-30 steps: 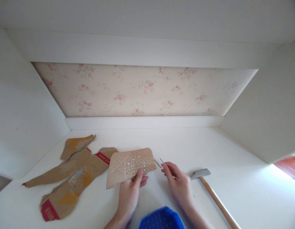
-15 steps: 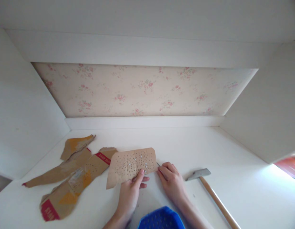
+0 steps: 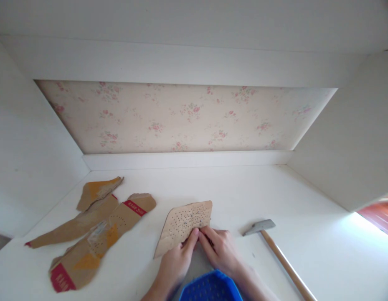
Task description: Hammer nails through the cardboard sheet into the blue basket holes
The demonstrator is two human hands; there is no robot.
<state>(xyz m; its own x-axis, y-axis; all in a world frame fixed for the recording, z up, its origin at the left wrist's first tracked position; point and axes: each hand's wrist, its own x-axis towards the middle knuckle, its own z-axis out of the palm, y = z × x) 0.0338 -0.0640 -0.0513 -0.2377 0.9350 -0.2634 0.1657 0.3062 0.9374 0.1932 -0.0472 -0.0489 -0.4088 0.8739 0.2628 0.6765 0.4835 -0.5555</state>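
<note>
My left hand (image 3: 176, 261) grips the near edge of a brown cardboard piece (image 3: 184, 223) dotted with many small holes and a few nail heads, holding it tilted above the white surface (image 3: 231, 192). My right hand (image 3: 219, 250) is pressed against the same edge beside the left, fingers pinched; a thin nail seen in it earlier is hidden now. A hammer (image 3: 277, 253) with a grey head and wooden handle lies just right of my right hand.
Torn cardboard scraps (image 3: 93, 232) with red and orange print lie at the left. A blue perforated basket (image 3: 209, 287) sits at the bottom edge between my wrists. White side walls and a floral back panel (image 3: 184, 117) enclose the surface.
My right hand moved left with the nail until it met the cardboard edge. My left hand turned and shifted the cardboard to the right, closer to me.
</note>
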